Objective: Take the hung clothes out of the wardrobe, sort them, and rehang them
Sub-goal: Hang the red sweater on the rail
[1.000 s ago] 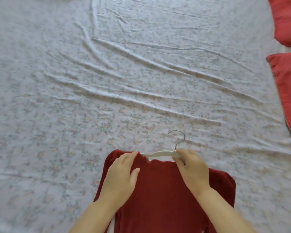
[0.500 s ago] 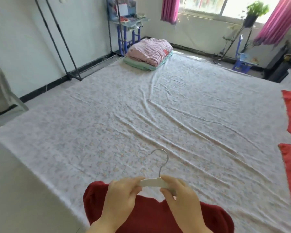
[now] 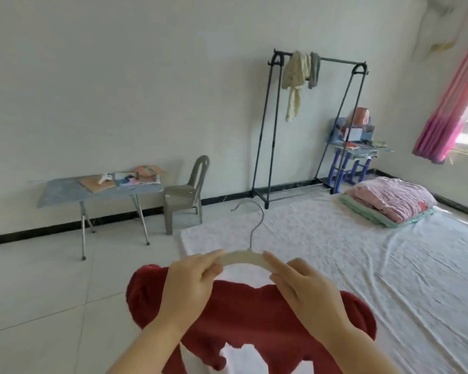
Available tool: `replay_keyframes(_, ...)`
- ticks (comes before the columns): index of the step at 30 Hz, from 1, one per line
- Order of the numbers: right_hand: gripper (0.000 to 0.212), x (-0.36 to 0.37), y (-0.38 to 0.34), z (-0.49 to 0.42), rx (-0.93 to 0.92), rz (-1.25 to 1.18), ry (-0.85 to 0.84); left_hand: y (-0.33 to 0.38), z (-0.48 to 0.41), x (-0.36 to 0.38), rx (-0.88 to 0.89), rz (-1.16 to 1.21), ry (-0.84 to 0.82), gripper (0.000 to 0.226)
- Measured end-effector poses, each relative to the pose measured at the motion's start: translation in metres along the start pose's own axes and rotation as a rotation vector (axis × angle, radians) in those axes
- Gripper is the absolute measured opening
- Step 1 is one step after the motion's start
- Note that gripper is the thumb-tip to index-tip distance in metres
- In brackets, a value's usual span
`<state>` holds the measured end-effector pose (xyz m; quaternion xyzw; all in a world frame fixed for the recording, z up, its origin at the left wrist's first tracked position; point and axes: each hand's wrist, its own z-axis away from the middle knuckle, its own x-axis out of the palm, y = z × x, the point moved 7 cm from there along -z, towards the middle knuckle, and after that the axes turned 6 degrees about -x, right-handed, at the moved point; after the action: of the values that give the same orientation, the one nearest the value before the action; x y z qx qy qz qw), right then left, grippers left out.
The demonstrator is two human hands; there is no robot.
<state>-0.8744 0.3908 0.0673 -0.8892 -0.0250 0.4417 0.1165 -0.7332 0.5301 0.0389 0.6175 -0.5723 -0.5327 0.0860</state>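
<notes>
A dark red sweater (image 3: 254,317) hangs on a pale hanger (image 3: 242,257) with a metal hook, held up in front of me. My left hand (image 3: 189,287) grips the hanger's left arm and my right hand (image 3: 305,290) grips its right arm. Across the room stands a black clothes rail (image 3: 333,60) against the wall, with a cream garment (image 3: 295,79) and a grey one (image 3: 314,68) hanging at its left end.
A floral sheet (image 3: 362,255) covers the mattress on the floor to my right, with folded pink bedding (image 3: 389,201) on it. A grey plastic chair (image 3: 185,195) and a folding table (image 3: 97,190) stand by the left wall. Blue shelves (image 3: 351,147) sit beside the rail.
I have lifted the red sweater on its hanger off the sheet. My view has swung up and left from the bed to the room and the clothes rail.
</notes>
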Motion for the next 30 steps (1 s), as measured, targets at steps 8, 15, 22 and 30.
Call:
replay_keyframes(8,0.052,0.083,-0.158,-0.155,-0.262,-0.026,0.039,-0.108,-0.049,-0.189,-0.038,-0.103,0.257,0.035)
replay_keyframes(15,0.041,0.161,-0.262,-0.261,-0.386,-0.123,0.009,-0.188,-0.074,-0.317,-0.098,-0.248,0.409,0.037)
replay_keyframes(22,0.036,0.256,-0.350,-0.365,-0.581,-0.227,-0.037,-0.275,-0.114,-0.410,-0.194,-0.412,0.561,0.037)
replay_keyframes(30,0.040,0.362,-0.438,-0.490,-0.776,-0.365,-0.093,-0.370,-0.170,-0.504,-0.388,-0.542,0.697,0.039)
